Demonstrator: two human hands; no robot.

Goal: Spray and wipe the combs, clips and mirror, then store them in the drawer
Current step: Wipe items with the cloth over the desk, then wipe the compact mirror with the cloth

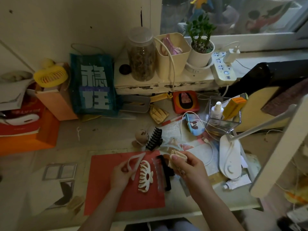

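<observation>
Left hand (120, 170) curled round a white open-loop clip (135, 161), held just above the red mat (103, 185); right hand (185, 165) gripping a folded beige cloth (176, 158). Between the hands, flat on the mat: a white claw clip (144, 176), then a clear comb (158, 174) and a black comb (165, 172), long axes running away from the body, nearer the cloth-holding hand. Probably wiping in progress, held clip next to meet the cloth. Just beyond the hands, a black claw clip (154, 139) on the tabletop (108, 135). Farther right, a white spray bottle (216, 110) in a clear box. Left of the hands, a small framed mirror (60, 170), apparently. Cluttered windowsill behind; drawer not visible.
</observation>
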